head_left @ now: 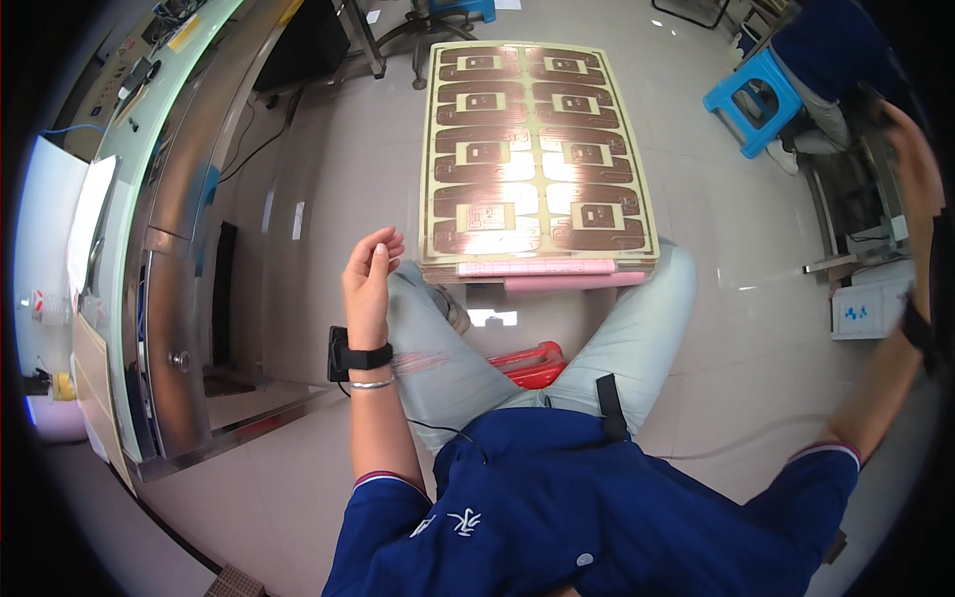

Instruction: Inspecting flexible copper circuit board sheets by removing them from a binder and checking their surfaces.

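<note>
In front of my knees lies a stack of flat circuit board panels (540,189). The top panel is pale yellow with two columns of copper-coloured patterns, and light glares off its middle. Pink sheets (537,268) stick out of the stack's near edge. My left hand (371,274) is raised just left of the near left corner, fingers loosely bent and a little apart, with nothing in it. Far out to the right, my right hand (913,164) is lifted near the picture's rim. Its fingers are blurred and dim, so whether they hold anything cannot be made out.
A metal-edged workbench (169,239) runs along the left. At the upper right stands a blue plastic stool (756,99), with another person (831,60) beside it. A white box (872,303) sits below my right arm. Something red (532,366) shows between my legs.
</note>
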Available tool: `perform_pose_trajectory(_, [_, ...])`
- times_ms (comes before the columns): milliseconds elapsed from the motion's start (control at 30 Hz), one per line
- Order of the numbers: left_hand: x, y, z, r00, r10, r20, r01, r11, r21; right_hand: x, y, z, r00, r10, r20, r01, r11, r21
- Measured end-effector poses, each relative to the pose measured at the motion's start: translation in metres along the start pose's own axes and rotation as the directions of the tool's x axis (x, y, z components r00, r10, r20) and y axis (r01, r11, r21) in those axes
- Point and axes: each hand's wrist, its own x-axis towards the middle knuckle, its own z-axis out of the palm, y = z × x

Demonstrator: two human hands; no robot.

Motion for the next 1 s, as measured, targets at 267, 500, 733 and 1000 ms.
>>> perform_pose_trajectory(267, [0.006,-0.027,0.031,0.997,-0.082,-0.007,0.082,0.99,0.117,-0.055,-0.144,0.264,0.929,-0.227,0.293,0.086,0.901,0.425])
perform_pose_trajectory(500, [0.002,-0.032,0.029,0.993,-0.11,0.044,0.105,0.989,0.106,-0.12,-0.142,0.329,0.989,-0.015,0.15,-0.063,0.863,0.501])
perform_pose_trajectory(733, [0.006,-0.031,0.032,0.99,-0.13,-0.046,0.133,0.989,0.065,-0.129,-0.157,0.329,0.97,-0.094,0.225,0.022,0.952,0.305])
perform_pose_trajectory(1000, [-0.002,0.011,0.065,0.992,-0.098,-0.079,0.037,0.826,-0.563,-0.124,-0.152,0.326,0.973,-0.076,0.216,-0.045,0.861,0.507])
